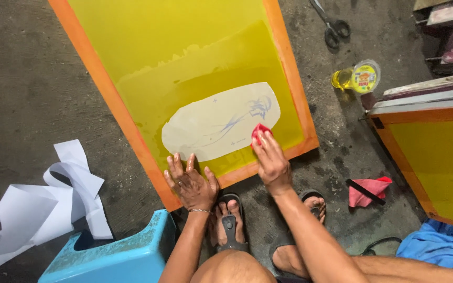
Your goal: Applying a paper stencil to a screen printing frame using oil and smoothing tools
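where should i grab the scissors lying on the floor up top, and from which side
Take the scissors by the two dark loop handles, which lie at the end nearer the yellow bottle. The blades point away toward the top edge of the view and are partly cut off. Coming in from the handle end, over the bare floor right of the orange-framed screen, probably keeps fingers off the blades.

Round yellow-labelled bottle (356, 78) lies on floor, upper right

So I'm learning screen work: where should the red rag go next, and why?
Probably leftward: the right hand presses the red rag at the paper stencil's right end, while the left hand steadies its lower edge.
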